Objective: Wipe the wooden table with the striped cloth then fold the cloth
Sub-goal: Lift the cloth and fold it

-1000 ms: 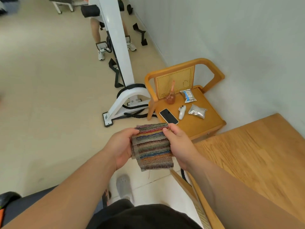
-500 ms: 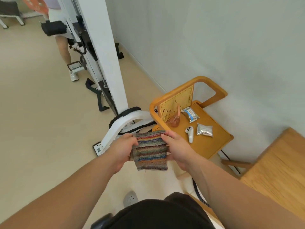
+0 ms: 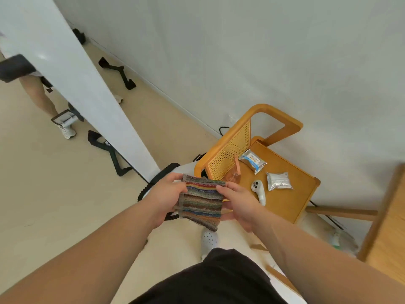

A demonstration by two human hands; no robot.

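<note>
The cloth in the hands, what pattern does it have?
The cloth has multicoloured stripes, seen in the head view.

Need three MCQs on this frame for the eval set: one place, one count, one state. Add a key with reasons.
1. Where does the white controller lie?
A) on the floor
B) on the chair seat
C) in a hand

2. How many foil packets are on that seat?
A) four
B) one
C) two

3. The striped cloth is:
A) held in the air by both hands
B) lying on the floor
C) draped over the chair back

Key:
1 B, it rests on the seat beside the packets.
2 C, one is blue-printed and one plain silver.
3 A, the left hand and right hand grip its side edges.
</note>
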